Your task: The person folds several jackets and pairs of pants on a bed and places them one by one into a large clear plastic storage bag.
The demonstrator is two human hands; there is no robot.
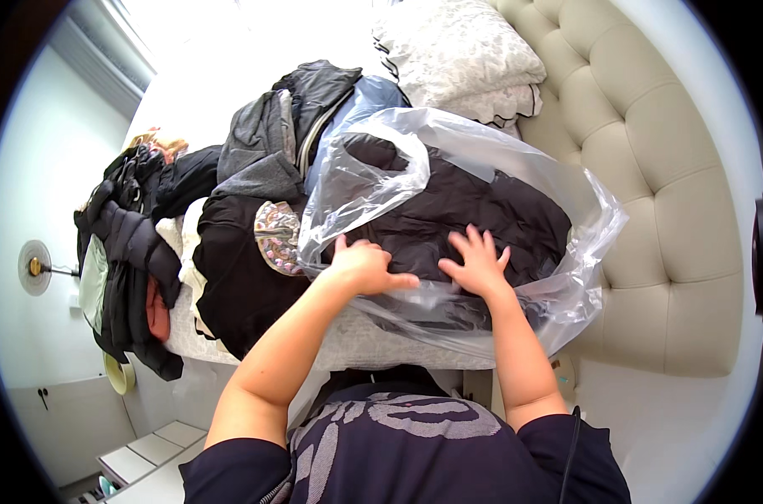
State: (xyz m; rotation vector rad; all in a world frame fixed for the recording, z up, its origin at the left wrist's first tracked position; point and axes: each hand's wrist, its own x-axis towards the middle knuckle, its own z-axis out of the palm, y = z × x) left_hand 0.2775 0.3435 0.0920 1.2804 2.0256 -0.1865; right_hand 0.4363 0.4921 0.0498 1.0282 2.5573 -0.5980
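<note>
A large clear plastic bag (539, 151) lies on the bed with its mouth spread wide, and dark puffy clothing (457, 195) fills it. My left hand (363, 268) rests at the bag's near left edge, thumb stretched out over the dark fabric; whether it pinches any plastic is unclear. Fingers spread, my right hand (479, 261) is over the dark clothing near the bag's front rim and appears to hold nothing. Just left of the bag is a black garment (243, 277) with a patterned, embroidered-looking piece (279, 236) on it.
Grey jackets (261, 145) are heaped behind the black garment. Dark coats (135, 252) hang over the bed's left end. Folded patterned bedding (463, 57) lies at the back, beside a tufted beige headboard (646, 157). White drawers (154, 450) stand at the lower left.
</note>
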